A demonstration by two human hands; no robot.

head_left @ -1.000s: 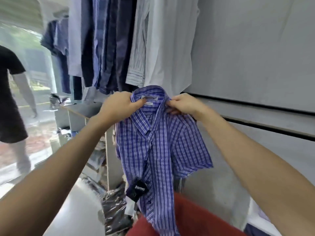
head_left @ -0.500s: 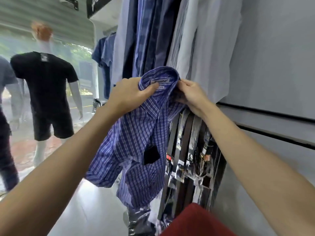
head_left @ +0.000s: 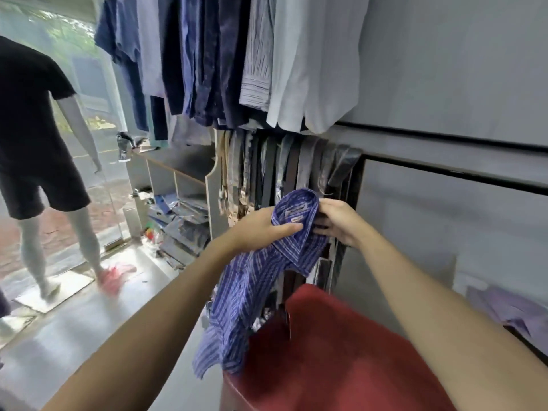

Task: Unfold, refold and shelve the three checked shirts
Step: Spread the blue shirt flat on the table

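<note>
A blue checked short-sleeved shirt (head_left: 246,295) hangs unfolded in front of me, collar uppermost. My left hand (head_left: 261,229) grips the collar's left side with the thumb across the label. My right hand (head_left: 338,222) holds the collar's right side, fingers tucked behind the cloth. The shirt's lower part drapes down over the left edge of a red stool (head_left: 335,351). The other checked shirts cannot be picked out.
Hanging shirts (head_left: 237,60) fill the rail above, and belts (head_left: 284,173) hang below them. Low open shelves (head_left: 178,185) hold packed shirts. A mannequin (head_left: 32,137) in black stands at the left. Lilac folded shirts (head_left: 510,310) lie at the right.
Both hands have lowered the shirt from the hanging rail's height down to the belts. Its hem has sunk onto the red stool, and my view has tilted downward.
</note>
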